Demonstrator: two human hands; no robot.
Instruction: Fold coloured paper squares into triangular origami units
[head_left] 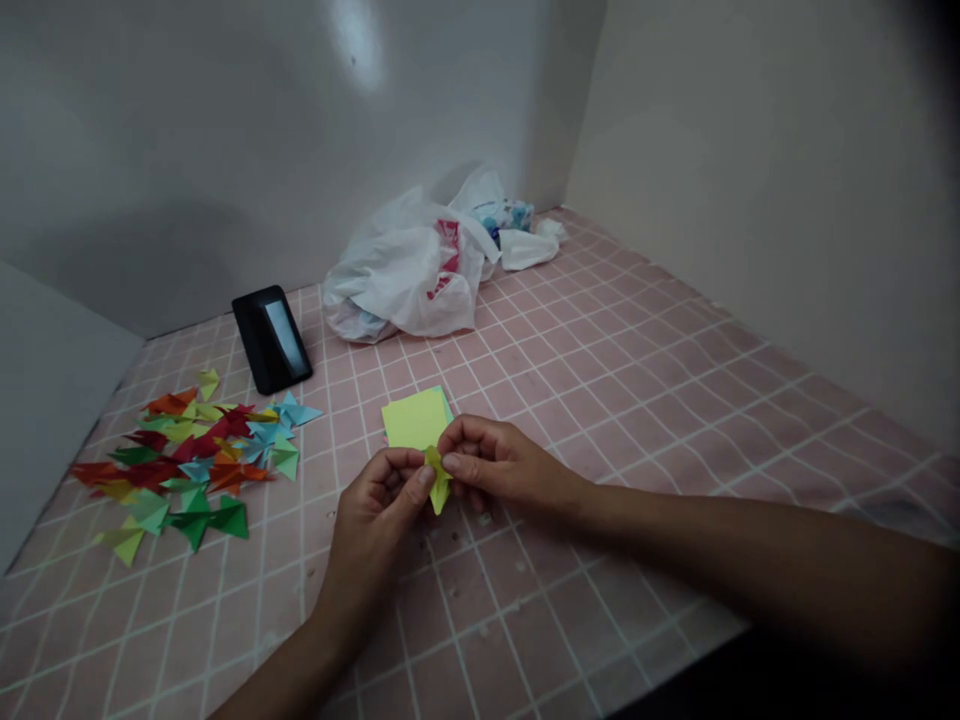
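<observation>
Between my two hands is a small folded piece of yellow paper point(439, 487), pointed at its lower end. My left hand point(386, 495) pinches its left side between thumb and fingers. From the right, my right hand point(487, 460) grips the other side near the top, also with thumb and fingertips. Just behind the hands lies a stack of square paper sheets point(416, 415), yellow on top with a green edge showing. My fingers hide the near edge of the stack.
Many folded paper figures point(191, 450) in several colours lie piled at the left. A black phone point(271, 340) rests behind them. White plastic bags point(409, 265) sit against the back wall. The table wears a pink checked cloth point(600, 420); walls enclose the back and sides.
</observation>
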